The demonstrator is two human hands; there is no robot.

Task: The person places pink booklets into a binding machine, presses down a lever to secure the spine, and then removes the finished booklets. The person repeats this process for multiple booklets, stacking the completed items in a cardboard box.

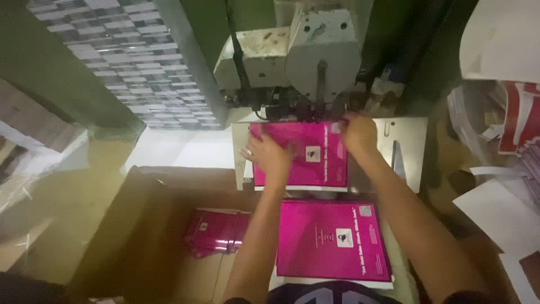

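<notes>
The left hand [269,155] lies flat, with the fingers spread, on the left part of a pink booklet [306,155] that rests on the metal plate [408,152] of a grey machine [292,56]. It presses on the cover and does not close around anything. The right hand [359,134] is at the far right corner of the same booklet, just under the head of the machine; its fingers are bent over the edge of the booklet, but I cannot tell if they really pinch it or only touch it. The far edge of the booklet sits below the dark working part of the machine, and its near edge shows a thin white border. Nearer to the person, between the two forearms, there is a stack of pink booklets [332,239] of the same kind, lying flat with the cover up. To the left of this stack, lower down inside a brown cardboard box [140,236], lie more pink booklets [216,231], a little tilted. On the far left stands a tall pile of printed sheets [129,62] with a grey and white pattern. On the right side there are loose white papers [495,211] and some red and white printed sheets [520,115].
</notes>
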